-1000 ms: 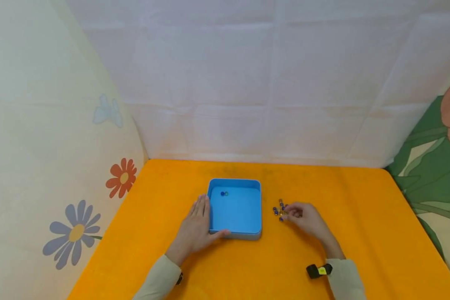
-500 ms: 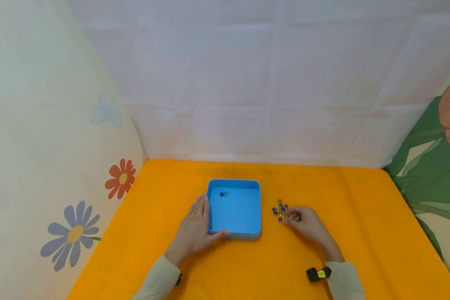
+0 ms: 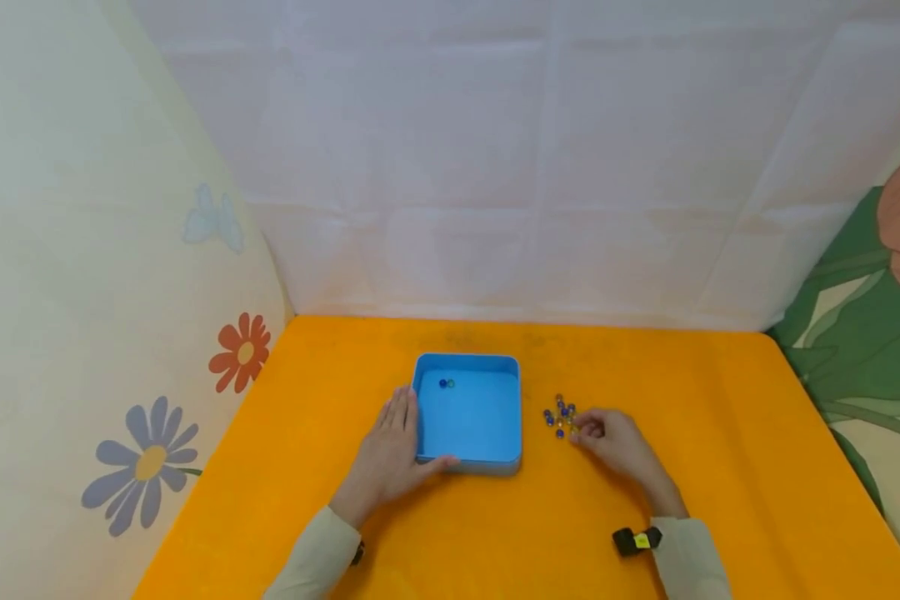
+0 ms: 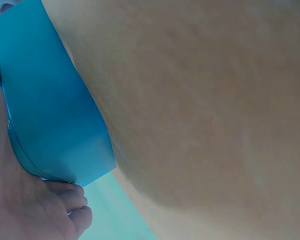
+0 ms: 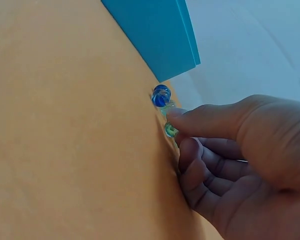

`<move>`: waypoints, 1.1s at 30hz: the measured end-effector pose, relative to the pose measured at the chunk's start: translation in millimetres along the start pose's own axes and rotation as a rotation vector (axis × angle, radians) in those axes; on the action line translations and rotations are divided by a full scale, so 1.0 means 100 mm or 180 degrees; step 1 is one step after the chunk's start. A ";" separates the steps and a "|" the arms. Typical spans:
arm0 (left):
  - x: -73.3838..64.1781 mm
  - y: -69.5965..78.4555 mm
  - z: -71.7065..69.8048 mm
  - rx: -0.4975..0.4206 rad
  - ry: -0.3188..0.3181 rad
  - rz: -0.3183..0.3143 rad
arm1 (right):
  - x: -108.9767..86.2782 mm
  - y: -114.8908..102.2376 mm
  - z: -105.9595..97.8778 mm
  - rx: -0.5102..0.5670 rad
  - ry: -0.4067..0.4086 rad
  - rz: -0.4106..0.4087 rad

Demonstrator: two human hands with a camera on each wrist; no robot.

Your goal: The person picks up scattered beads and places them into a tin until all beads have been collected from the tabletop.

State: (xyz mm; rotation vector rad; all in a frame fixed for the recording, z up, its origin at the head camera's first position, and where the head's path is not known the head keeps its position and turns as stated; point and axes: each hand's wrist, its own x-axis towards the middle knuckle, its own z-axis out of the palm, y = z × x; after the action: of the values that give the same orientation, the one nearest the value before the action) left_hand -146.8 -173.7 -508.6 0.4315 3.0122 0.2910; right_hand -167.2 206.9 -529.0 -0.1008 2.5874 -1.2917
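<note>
A square blue box (image 3: 471, 417) stands on the table, with a dark blue marble (image 3: 442, 384) and a greenish marble (image 3: 452, 384) inside near its back left. My left hand (image 3: 387, 454) lies along the box's left side, fingers straight, thumb across the front edge. To the right of the box is a loose cluster of blue and amber marbles (image 3: 560, 433). My right hand (image 3: 613, 442) reaches its right edge, and the right wrist view has a green-yellow marble (image 5: 170, 130) between thumb and index fingertips. A blue marble (image 5: 161, 96) sits just beyond the thumb.
An orange cloth (image 3: 495, 542) covers the table. White cloth (image 3: 420, 167) hangs behind its back edge, and flower-printed fabric (image 3: 150, 275) stands at the left, with more at the right. A black wrist strap piece (image 3: 630, 542) sticks out by the right sleeve.
My right hand has drawn slightly right, from over the marbles to the cluster's right edge, uncovering more of them. The left hand and box stay in place; the head view shifts slightly.
</note>
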 end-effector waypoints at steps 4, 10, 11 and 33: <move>0.01 0.00 -0.02 0.0025 0.0006 0.0003 | 0.02 -0.02 0.00 -0.0071 -0.0027 0.0017; 0.01 -0.01 0.00 0.0014 -0.0027 -0.0015 | 0.03 0.00 0.01 -0.0185 -0.0038 0.0030; 0.01 -0.01 0.00 0.0011 -0.0026 -0.0009 | 0.03 -0.01 0.01 -0.0198 -0.0030 0.0040; 0.02 -0.02 0.00 0.0062 -0.0016 0.0013 | -0.01 -0.07 0.02 -0.0304 -0.0031 0.0061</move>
State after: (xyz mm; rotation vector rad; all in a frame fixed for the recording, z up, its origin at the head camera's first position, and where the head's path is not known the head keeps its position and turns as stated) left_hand -148.9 -174.6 -509.1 0.4392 3.0120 0.2607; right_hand -166.2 201.1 -524.2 -0.0991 2.6350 -1.1584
